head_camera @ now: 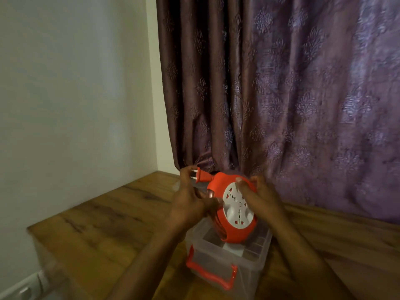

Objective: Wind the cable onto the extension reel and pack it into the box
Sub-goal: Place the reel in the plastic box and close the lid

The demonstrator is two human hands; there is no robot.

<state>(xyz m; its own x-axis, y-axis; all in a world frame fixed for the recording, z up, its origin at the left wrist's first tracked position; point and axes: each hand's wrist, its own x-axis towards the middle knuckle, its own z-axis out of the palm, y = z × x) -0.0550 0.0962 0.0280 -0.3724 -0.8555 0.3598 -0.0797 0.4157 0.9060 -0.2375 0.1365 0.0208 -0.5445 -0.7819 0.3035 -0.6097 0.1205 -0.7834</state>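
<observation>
A red extension reel (232, 231) with a white socket face is held in the air, just above a clear plastic box (229, 259) with a red latch handle. My left hand (190, 198) grips the reel's left side, where the red plug (200, 176) with two metal pins sticks up by the fingers. On the reel's upper right rim my right hand (257, 193) is closed, with its thumb across the white face. Red cable shows wound in the reel's groove at the lower left.
The box stands open on a wooden table (104, 217) set in a corner. A white wall (75, 94) is to the left, and a purple patterned curtain (292, 94) hangs close behind the reel. A white wall socket (26, 286) shows at the lower left.
</observation>
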